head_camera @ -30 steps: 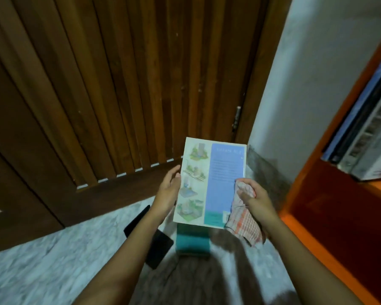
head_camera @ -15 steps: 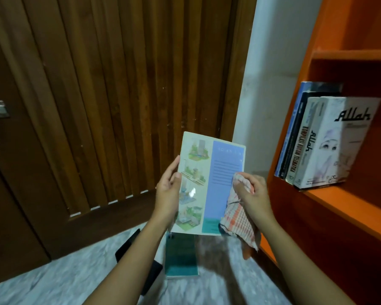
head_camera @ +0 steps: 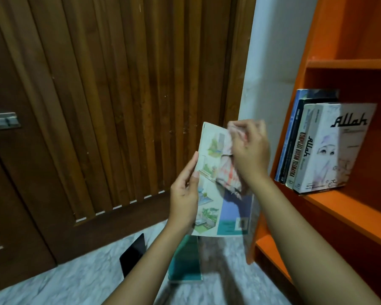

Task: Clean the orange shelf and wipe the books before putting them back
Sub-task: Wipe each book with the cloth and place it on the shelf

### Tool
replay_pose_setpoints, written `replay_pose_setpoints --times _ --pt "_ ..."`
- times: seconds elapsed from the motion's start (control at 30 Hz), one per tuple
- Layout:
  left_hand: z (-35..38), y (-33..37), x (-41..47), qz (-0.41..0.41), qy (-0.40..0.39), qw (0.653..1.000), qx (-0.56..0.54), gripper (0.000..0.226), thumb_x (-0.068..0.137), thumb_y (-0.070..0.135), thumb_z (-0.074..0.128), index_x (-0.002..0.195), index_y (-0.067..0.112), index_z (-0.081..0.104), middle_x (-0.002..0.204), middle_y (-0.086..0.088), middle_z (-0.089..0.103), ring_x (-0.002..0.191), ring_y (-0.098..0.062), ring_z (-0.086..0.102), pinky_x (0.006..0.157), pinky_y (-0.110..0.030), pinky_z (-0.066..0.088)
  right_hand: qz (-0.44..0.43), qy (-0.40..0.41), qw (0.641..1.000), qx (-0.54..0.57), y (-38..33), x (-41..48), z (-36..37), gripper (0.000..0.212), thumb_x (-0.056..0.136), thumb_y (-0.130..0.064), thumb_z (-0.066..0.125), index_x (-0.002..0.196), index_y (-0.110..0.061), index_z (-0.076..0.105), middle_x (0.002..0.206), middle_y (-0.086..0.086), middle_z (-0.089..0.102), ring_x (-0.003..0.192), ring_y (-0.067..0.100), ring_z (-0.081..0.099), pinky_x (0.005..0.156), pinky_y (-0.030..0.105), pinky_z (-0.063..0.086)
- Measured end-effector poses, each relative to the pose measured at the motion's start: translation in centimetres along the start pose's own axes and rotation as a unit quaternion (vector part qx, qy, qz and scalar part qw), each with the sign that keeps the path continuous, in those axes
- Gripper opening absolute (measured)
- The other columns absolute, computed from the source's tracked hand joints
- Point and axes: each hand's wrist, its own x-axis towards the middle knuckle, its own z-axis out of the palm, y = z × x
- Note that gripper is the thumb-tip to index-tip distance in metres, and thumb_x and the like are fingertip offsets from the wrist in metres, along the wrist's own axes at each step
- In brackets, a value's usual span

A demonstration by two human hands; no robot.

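A thin book (head_camera: 213, 208) with small garden pictures and a blue panel is held upright in front of me. My left hand (head_camera: 185, 194) grips its left edge, thumb on the cover. My right hand (head_camera: 249, 150) holds a checked orange-and-white cloth (head_camera: 229, 172) against the upper part of the cover; the cloth hangs down over the blue panel. To the right stands the orange shelf (head_camera: 348, 208). On its middle board several books (head_camera: 321, 146) stand upright, a white one in front.
A slatted wooden door (head_camera: 119, 106) fills the left and centre, a white wall (head_camera: 271, 62) beside it. On the marble floor (head_camera: 53, 282) lie a teal book (head_camera: 185, 260) and a black flat object (head_camera: 133, 254), partly behind my left arm.
My right hand has moved the cloth from the book's lower right edge up to its top. The view has shifted up and right, bringing the shelf's books into sight.
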Motion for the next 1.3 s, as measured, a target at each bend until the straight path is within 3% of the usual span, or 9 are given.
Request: replay_pose_setpoints --times 0.17,0.27,0.37,0.43,0.63,0.77,0.93,1.17,1.3 --pt "0.3 1.5 0.8 0.005 -0.022 0.999 -0.041 0.041 0.096 0.010 0.046 0.121 0.042 0.050 0.113 0.005 0.069 0.087 -0.013 0.070 0.058 -0.027 0.057 0.228 0.098 0.968 0.042 3.1 0.7 -1.7 0.022 0.095 -0.025 0.051 0.103 -0.006 0.059 0.117 0.009 0.050 0.076 0.003 0.048 0.054 -0.005 0.032" --pt "1.7 1.5 1.6 0.010 -0.026 0.999 -0.032 0.040 0.097 0.008 0.044 0.120 0.041 0.051 0.123 0.004 0.064 0.100 -0.014 0.066 0.069 -0.026 0.058 0.174 0.073 0.979 0.075 0.8 0.3 -0.4 0.014 0.095 -0.019 0.052 0.099 -0.008 0.058 0.112 0.008 0.052 0.076 -0.004 0.046 0.060 -0.003 0.035" --pt "2.3 1.5 2.2 0.016 0.008 0.999 -0.039 0.040 0.097 0.008 0.045 0.120 0.040 0.054 0.135 -0.005 0.056 0.120 -0.026 0.056 0.096 -0.048 0.049 0.002 0.003 0.997 0.073 -1.4 -0.8 0.8 0.009 0.093 -0.019 0.055 0.096 -0.012 0.061 0.102 0.004 0.053 0.079 -0.006 0.047 0.066 0.003 0.036" --pt "1.7 1.5 2.4 0.011 0.013 0.998 -0.057 0.040 0.096 0.008 0.046 0.120 0.040 0.054 0.134 -0.007 0.056 0.120 -0.029 0.056 0.094 -0.052 0.049 -0.021 0.009 0.998 0.056 -0.5 -0.6 0.6 0.011 0.093 -0.020 0.056 0.096 -0.012 0.063 0.099 0.003 0.053 0.083 0.002 0.051 0.063 0.010 0.037" --pt "0.9 1.5 1.7 -0.023 -0.021 0.990 -0.135 0.041 0.094 0.008 0.048 0.123 0.036 0.053 0.116 -0.005 0.068 0.095 -0.020 0.069 0.065 -0.034 0.058 0.239 0.085 0.967 0.007 5.0 0.1 -1.1 0.016 0.094 -0.024 0.052 0.098 -0.012 0.063 0.114 0.007 0.052 0.084 0.018 0.053 0.056 0.022 0.031" --pt "1.8 1.1 1.8 -0.025 -0.026 0.992 -0.121 0.039 0.095 0.008 0.046 0.122 0.035 0.053 0.115 0.000 0.069 0.100 -0.019 0.067 0.069 -0.030 0.059 0.133 0.069 0.985 0.086 2.2 -1.2 -0.7 0.009 0.092 -0.015 0.056 0.094 -0.011 0.063 0.102 0.003 0.052 0.078 -0.002 0.048 0.063 0.008 0.035" --pt "1.4 1.1 2.3 -0.028 0.002 0.988 -0.150 0.039 0.096 0.005 0.045 0.123 0.032 0.055 0.116 -0.001 0.068 0.105 -0.021 0.066 0.082 -0.035 0.056 -0.106 -0.035 0.992 0.061 -0.2 -4.2 0.3 0.010 0.089 -0.020 0.061 0.094 -0.013 0.066 0.092 -0.002 0.051 0.079 -0.001 0.050 0.062 0.011 0.042" --pt "1.4 1.1 1.4 -0.060 0.016 0.979 -0.193 0.039 0.095 0.006 0.047 0.120 0.035 0.056 0.121 -0.008 0.065 0.099 -0.018 0.068 0.071 -0.034 0.059 0.227 0.093 0.969 0.016 3.2 -3.7 -0.2 0.012 0.093 -0.023 0.054 0.095 -0.015 0.063 0.102 -0.002 0.045 0.081 0.017 0.055 0.059 0.023 0.042" --pt "2.5 0.8 1.7 -0.068 0.033 0.973 -0.217 0.040 0.097 0.002 0.043 0.123 0.030 0.055 0.123 -0.009 0.064 0.112 -0.023 0.062 0.094 -0.043 0.051 0.028 0.019 0.999 0.039 -0.1 -6.2 0.8 0.011 0.091 -0.018 0.058 0.095 -0.011 0.065 0.102 0.006 0.053 0.075 0.009 0.053 0.059 0.024 0.047"
